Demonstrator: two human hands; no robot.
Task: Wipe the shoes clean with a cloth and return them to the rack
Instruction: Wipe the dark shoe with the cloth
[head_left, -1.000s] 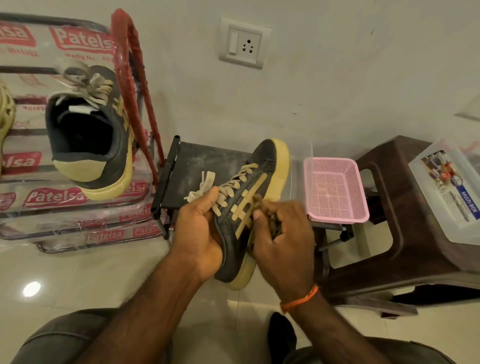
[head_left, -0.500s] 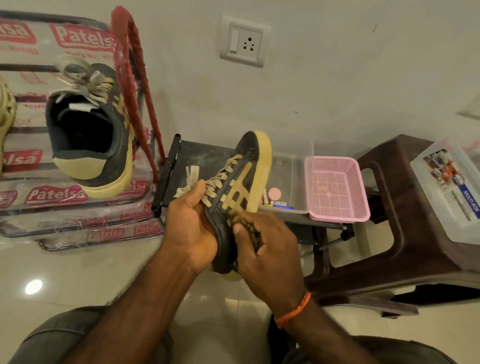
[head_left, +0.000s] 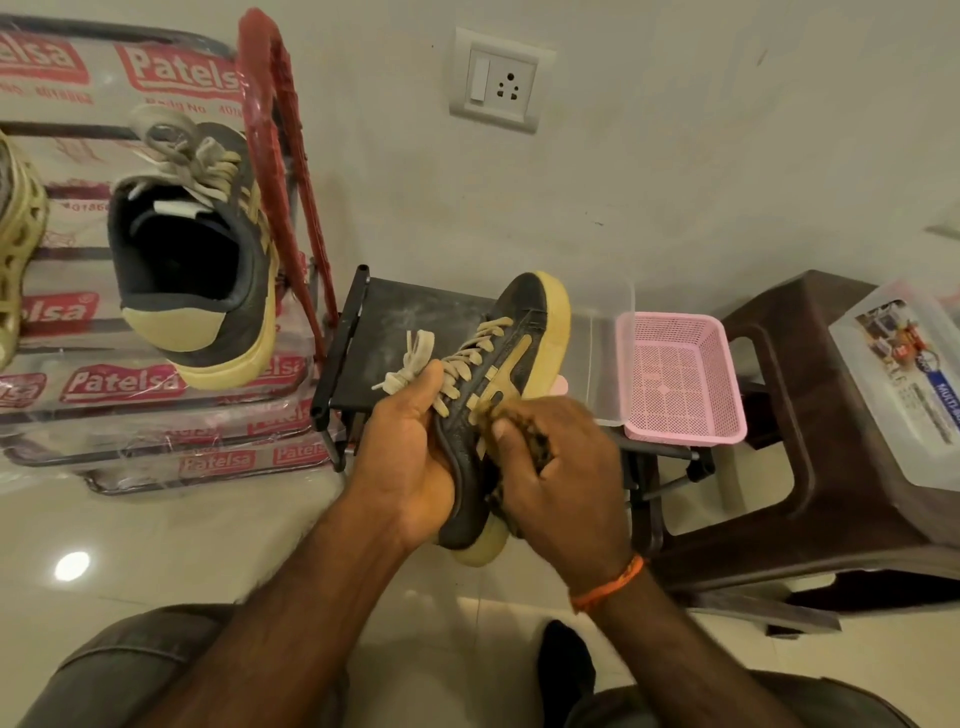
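Observation:
A dark sneaker (head_left: 511, 343) with cream stripes, laces and a yellowed sole is held in mid-air at the centre, toe pointing up and away. My left hand (head_left: 410, 462) grips it around the tongue and laces. My right hand (head_left: 558, 467) is curled round a dark patterned cloth (head_left: 540, 447) and presses it against the sneaker's outer side. The matching sneaker (head_left: 208, 270) sits on the rack (head_left: 78, 384) at the left, heel toward me. A pale perforated shoe (head_left: 18, 249) shows at the rack's left edge.
The rack is wrapped in plastic printed with red labels, with a red frame (head_left: 280, 135) at its right side. A low black stand (head_left: 395, 332) holds a clear tub and a pink basket (head_left: 680, 384). A brown plastic stool (head_left: 810, 457) carries a lidded box (head_left: 904, 384).
The sneaker dropped and shifted left half a second ago, then came back up and to the right. My right hand with the cloth has rubbed along the shoe's side.

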